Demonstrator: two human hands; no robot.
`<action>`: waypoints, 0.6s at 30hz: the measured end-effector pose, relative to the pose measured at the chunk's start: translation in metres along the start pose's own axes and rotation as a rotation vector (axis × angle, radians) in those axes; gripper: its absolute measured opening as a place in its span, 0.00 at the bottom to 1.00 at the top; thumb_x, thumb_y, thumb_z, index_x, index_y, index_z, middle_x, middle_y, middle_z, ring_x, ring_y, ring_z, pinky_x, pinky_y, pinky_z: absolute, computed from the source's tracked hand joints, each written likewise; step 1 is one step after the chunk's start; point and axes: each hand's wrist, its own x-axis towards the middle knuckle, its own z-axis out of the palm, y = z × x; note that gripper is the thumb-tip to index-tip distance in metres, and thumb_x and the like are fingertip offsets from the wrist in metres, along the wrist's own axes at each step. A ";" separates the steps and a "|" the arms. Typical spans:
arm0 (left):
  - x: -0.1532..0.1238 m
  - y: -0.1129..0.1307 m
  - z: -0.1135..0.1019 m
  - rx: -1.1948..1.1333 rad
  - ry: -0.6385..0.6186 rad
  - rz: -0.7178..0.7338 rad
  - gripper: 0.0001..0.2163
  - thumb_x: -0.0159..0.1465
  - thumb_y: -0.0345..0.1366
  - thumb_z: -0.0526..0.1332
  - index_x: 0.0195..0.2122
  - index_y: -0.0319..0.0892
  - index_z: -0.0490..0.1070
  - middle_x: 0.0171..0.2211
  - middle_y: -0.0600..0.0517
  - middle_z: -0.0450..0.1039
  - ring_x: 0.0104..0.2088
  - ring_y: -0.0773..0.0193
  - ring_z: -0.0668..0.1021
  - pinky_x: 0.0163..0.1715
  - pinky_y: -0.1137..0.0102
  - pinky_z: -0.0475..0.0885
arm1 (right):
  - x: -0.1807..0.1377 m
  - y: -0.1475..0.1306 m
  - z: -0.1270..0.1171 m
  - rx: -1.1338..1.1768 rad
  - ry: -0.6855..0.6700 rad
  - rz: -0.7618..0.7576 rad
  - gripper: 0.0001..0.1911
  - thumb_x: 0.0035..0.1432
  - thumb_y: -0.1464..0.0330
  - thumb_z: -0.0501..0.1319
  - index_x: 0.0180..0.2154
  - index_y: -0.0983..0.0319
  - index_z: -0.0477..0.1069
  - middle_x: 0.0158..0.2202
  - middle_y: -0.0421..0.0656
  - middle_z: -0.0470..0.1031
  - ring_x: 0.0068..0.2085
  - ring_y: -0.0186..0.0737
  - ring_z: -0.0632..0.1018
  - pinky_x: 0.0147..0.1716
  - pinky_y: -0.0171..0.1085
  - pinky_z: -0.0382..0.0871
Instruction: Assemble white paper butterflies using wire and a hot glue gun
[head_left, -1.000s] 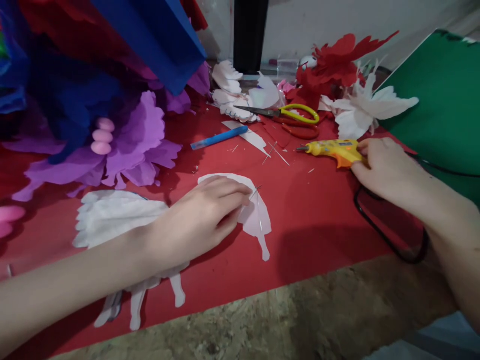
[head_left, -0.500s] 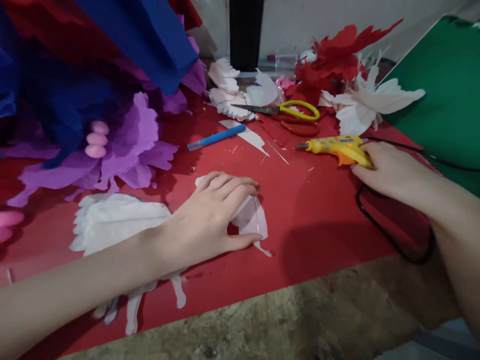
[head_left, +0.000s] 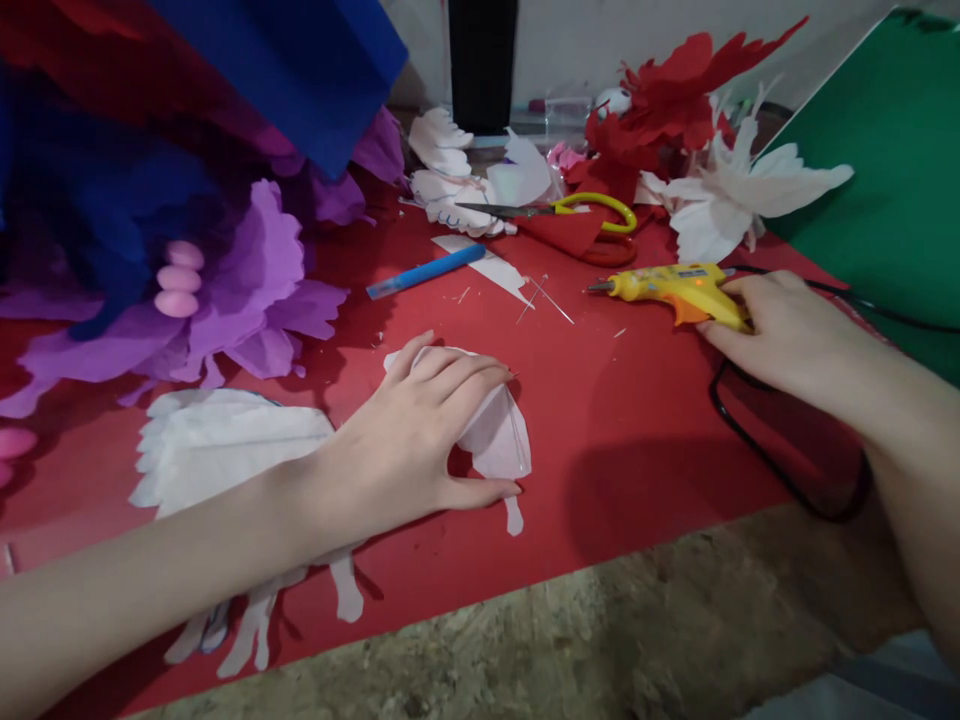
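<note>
My left hand lies over a white cut-out piece on the red sheet, with its fingers spread and the thumb by the piece's narrow stem end. A thin straight line, perhaps a wire, runs along the piece's right side. The hand hides the rest of it. Beneath my left forearm lies a stack of white scalloped petals with long stems hanging toward me. On the right, my right hand is closed around the handle of a yellow glue gun, which rests on the red sheet with its nozzle pointing left.
Yellow-and-red scissors, a blue pen and thin sticks lie farther back. Purple paper petals crowd the left. Red and white paper flowers stand at the back right beside a green board. A black cord loops below the glue gun.
My left fingers have spread slightly and the thumb has shifted on the white piece, whose stem end now points more toward me. My right hand stays on the glue gun.
</note>
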 end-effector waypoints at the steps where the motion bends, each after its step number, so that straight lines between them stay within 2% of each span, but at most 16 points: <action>1: 0.000 0.000 0.000 -0.002 0.000 0.000 0.29 0.54 0.48 0.65 0.50 0.34 0.62 0.48 0.41 0.70 0.50 0.52 0.70 0.57 0.49 0.54 | -0.005 -0.003 -0.004 0.005 0.039 -0.005 0.19 0.48 0.69 0.58 0.43 0.70 0.66 0.43 0.56 0.67 0.49 0.52 0.68 0.47 0.45 0.64; 3: 0.001 0.000 0.000 -0.007 -0.007 -0.004 0.28 0.54 0.48 0.65 0.50 0.35 0.62 0.48 0.41 0.70 0.49 0.52 0.70 0.57 0.49 0.54 | -0.019 -0.013 -0.014 0.067 0.179 -0.078 0.21 0.49 0.70 0.57 0.46 0.71 0.65 0.45 0.57 0.67 0.51 0.53 0.67 0.49 0.48 0.63; 5: 0.001 0.000 0.001 -0.008 -0.012 -0.003 0.28 0.54 0.48 0.65 0.50 0.35 0.62 0.48 0.41 0.70 0.49 0.52 0.70 0.57 0.48 0.55 | -0.037 -0.030 -0.019 0.244 0.402 -0.351 0.13 0.55 0.70 0.51 0.42 0.64 0.67 0.41 0.50 0.70 0.46 0.45 0.71 0.47 0.47 0.65; 6: 0.001 0.000 0.001 -0.006 -0.011 -0.001 0.28 0.54 0.48 0.65 0.50 0.34 0.63 0.48 0.41 0.70 0.49 0.51 0.70 0.57 0.48 0.55 | -0.046 -0.039 -0.020 0.329 0.444 -0.530 0.12 0.58 0.70 0.49 0.41 0.62 0.67 0.41 0.48 0.71 0.44 0.42 0.71 0.47 0.45 0.66; 8: 0.001 0.000 0.002 -0.001 -0.008 0.004 0.28 0.54 0.47 0.65 0.50 0.33 0.63 0.48 0.41 0.71 0.49 0.51 0.70 0.57 0.48 0.54 | -0.061 -0.057 -0.015 0.435 0.367 -0.926 0.12 0.60 0.73 0.48 0.41 0.61 0.67 0.39 0.45 0.72 0.43 0.38 0.72 0.44 0.41 0.68; 10: 0.001 0.000 0.002 -0.003 -0.005 0.006 0.29 0.54 0.47 0.66 0.50 0.32 0.63 0.47 0.40 0.71 0.49 0.51 0.70 0.57 0.48 0.54 | -0.071 -0.070 -0.007 0.480 0.295 -1.145 0.13 0.60 0.75 0.48 0.42 0.64 0.67 0.42 0.45 0.72 0.45 0.37 0.71 0.45 0.39 0.68; 12: 0.001 0.000 0.002 -0.015 -0.010 -0.001 0.29 0.53 0.47 0.66 0.50 0.33 0.63 0.48 0.41 0.70 0.49 0.51 0.70 0.58 0.48 0.54 | -0.075 -0.077 0.002 0.498 0.274 -1.217 0.13 0.59 0.76 0.48 0.43 0.68 0.68 0.43 0.46 0.72 0.45 0.37 0.71 0.45 0.38 0.68; 15: 0.001 0.001 0.001 -0.055 -0.015 -0.013 0.27 0.55 0.48 0.64 0.49 0.34 0.63 0.48 0.42 0.70 0.50 0.52 0.70 0.58 0.48 0.52 | -0.075 -0.079 0.009 0.499 0.290 -1.231 0.14 0.60 0.77 0.47 0.42 0.70 0.69 0.43 0.48 0.73 0.45 0.37 0.71 0.44 0.38 0.69; 18: 0.001 0.002 -0.002 -0.098 -0.010 -0.022 0.18 0.63 0.43 0.57 0.49 0.35 0.64 0.48 0.43 0.70 0.50 0.55 0.70 0.58 0.49 0.52 | -0.075 -0.078 0.010 0.494 0.309 -1.237 0.14 0.60 0.77 0.47 0.42 0.70 0.69 0.42 0.48 0.73 0.45 0.37 0.71 0.44 0.39 0.70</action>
